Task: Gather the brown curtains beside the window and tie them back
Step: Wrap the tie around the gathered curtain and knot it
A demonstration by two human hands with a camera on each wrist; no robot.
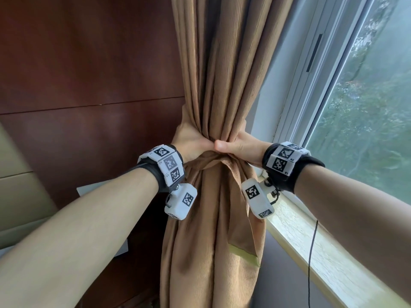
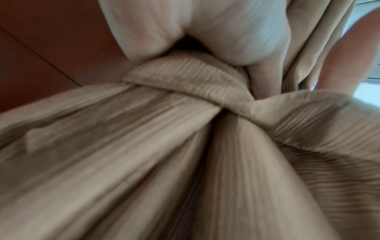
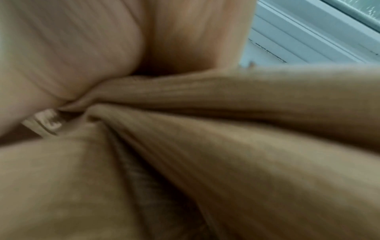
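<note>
Both hands clasp the gathered brown curtain (image 1: 219, 103) just above its tieback band (image 1: 213, 160). The left hand (image 1: 192, 138) and right hand (image 1: 241, 145) wrap it from opposite sides, thumbs touching, beside the window (image 1: 364, 112).

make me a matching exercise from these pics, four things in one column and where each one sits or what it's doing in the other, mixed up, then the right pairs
Things
1. left hand
2. right hand
3. tie band
4. black cord

Places or states
A. hangs down past the window sill
B. grips the curtain from the wood panel side
C. wrapped round the gathered curtain just under the hands
D. grips the curtain from the window side

Pairs: 1-B, 2-D, 3-C, 4-A
</note>
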